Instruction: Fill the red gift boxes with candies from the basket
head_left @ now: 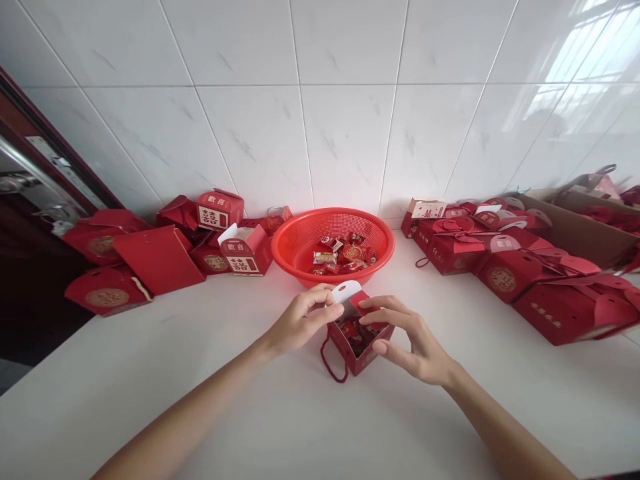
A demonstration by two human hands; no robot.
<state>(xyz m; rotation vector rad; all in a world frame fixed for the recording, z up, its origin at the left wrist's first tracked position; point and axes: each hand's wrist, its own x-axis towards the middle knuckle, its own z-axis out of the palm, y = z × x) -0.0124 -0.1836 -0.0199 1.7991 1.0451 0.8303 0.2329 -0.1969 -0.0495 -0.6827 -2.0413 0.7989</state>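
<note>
A small red gift box stands on the white table with its lid flaps up. Wrapped sweets lie inside it, and a dark red cord handle hangs down its left side. My left hand pinches the box's white-lined flap at the back left between thumb and fingers. Over the right side, my right hand has its fingers apart, fingertips by a red flap and thumb at the near right edge. Just behind the box is a red plastic colander holding several wrapped sweets.
Several red gift boxes stand along the wall at left, beside a door frame. Many closed red boxes line the right side, near an open cardboard carton. White tiles form the wall behind the table.
</note>
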